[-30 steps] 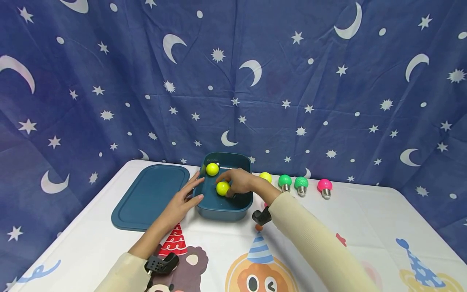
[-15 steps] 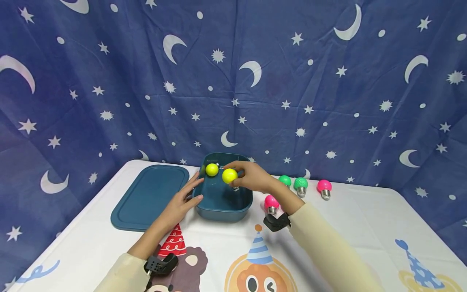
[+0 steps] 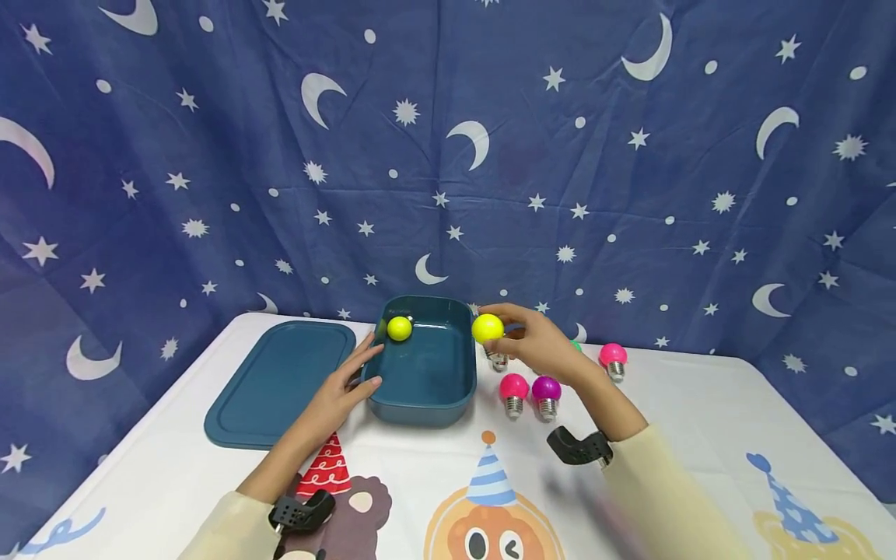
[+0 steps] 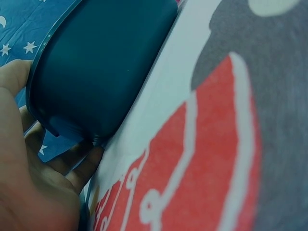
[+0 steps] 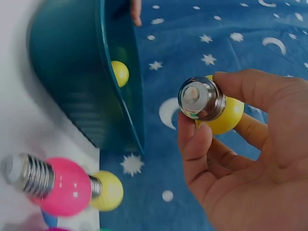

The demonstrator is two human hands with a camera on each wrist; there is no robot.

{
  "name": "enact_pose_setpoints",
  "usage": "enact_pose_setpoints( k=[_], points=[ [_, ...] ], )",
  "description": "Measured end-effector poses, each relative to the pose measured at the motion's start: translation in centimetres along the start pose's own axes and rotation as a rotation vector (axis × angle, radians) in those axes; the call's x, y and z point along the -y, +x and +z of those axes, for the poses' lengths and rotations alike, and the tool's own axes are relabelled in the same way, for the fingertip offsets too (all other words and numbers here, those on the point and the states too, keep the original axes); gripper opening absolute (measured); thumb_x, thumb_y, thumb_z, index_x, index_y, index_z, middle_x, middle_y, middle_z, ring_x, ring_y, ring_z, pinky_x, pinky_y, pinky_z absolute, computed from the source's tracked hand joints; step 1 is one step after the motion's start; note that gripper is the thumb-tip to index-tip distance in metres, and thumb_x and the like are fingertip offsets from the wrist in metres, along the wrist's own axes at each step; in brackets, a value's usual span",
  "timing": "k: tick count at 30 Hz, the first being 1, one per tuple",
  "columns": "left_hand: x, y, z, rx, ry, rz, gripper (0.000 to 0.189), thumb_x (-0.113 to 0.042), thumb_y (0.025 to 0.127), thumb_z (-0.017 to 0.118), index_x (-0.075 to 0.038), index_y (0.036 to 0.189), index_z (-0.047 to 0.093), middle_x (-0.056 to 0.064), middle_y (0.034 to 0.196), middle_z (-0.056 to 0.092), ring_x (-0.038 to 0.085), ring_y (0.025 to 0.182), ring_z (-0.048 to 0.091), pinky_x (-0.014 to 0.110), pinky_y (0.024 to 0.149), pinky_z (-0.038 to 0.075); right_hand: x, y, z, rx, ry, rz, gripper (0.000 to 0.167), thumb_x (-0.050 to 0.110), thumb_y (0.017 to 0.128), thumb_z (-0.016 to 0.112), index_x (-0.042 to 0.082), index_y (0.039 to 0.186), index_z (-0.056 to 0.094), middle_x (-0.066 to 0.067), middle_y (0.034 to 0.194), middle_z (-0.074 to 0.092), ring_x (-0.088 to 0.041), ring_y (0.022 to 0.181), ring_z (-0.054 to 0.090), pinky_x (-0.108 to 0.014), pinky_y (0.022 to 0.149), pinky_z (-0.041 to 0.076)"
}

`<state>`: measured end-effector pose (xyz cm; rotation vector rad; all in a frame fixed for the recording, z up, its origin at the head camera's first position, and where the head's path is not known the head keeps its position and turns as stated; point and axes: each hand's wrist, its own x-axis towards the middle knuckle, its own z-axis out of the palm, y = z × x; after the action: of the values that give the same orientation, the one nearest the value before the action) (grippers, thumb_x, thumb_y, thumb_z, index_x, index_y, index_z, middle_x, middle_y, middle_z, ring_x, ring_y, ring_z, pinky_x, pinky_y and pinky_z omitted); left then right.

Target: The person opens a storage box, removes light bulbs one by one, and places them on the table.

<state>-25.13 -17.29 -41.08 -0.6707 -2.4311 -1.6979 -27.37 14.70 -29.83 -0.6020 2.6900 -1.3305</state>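
Observation:
My right hand (image 3: pixel 535 342) pinches a yellow light bulb (image 3: pixel 488 328) just beyond the right rim of a dark teal box (image 3: pixel 420 416). In the right wrist view the bulb's silver screw base (image 5: pixel 204 98) faces the camera, between thumb and fingers. Another yellow bulb (image 3: pixel 400 328) lies inside the box at its back left. My left hand (image 3: pixel 343 393) rests against the box's left side, with fingertips at the rim; the left wrist view shows fingers (image 4: pixel 79 161) along the outer wall.
Right of the box, a pink bulb (image 3: pixel 514 386) and a purple bulb (image 3: pixel 547 389) lie on the white cloth. Behind them are a yellow bulb (image 5: pixel 109 191), a partly hidden green one (image 3: pixel 576 345) and another pink bulb (image 3: pixel 613 355). A teal lid (image 3: pixel 280 381) lies left.
My right hand has lifted the yellow bulb out of the box and carried it rightward past the rim. My left hand stays at the box's left side. The head view has shifted slightly.

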Motion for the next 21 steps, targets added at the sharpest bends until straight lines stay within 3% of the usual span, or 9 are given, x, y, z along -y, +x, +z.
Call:
enact_pose_setpoints(
  k=[11,17,21],
  points=[
    [-0.2,-0.1,0.1,-0.009,0.004,0.016,0.053,-0.017,0.097,0.056,-0.007,0.146,0.038,0.007,0.159,0.015,0.035,0.143,0.013,0.057,0.108,0.022,-2.3,-3.7,-2.9,-0.093,0.049,0.086,0.054,0.018,0.088,0.069,0.021,0.138,0.051,-0.015,0.127,0.053,-0.03,0.1,0.06,-0.034,0.073,0.052],
    [-0.2,-0.1,0.1,-0.007,0.01,0.011,0.054,-0.017,0.097,0.056,-0.005,0.146,0.038,0.008,0.159,0.015,0.036,0.143,0.013,0.057,0.108,0.022,-4.1,-5.1,-3.8,-0.109,0.04,0.092,0.053,0.019,0.089,0.068,0.018,0.139,0.05,-0.014,0.125,0.053,-0.028,0.101,0.061,-0.044,0.082,0.052],
    [0.0,0.0,0.1,-0.009,0.028,0.009,0.053,-0.017,0.098,0.055,-0.005,0.146,0.038,0.008,0.159,0.015,0.037,0.142,0.015,0.058,0.107,0.024,-5.2,-5.9,-4.4,-0.138,0.043,0.093,0.052,0.02,0.089,0.068,0.017,0.138,0.05,-0.014,0.123,0.054,-0.028,0.1,0.062,-0.041,0.08,0.053]
  ],
)
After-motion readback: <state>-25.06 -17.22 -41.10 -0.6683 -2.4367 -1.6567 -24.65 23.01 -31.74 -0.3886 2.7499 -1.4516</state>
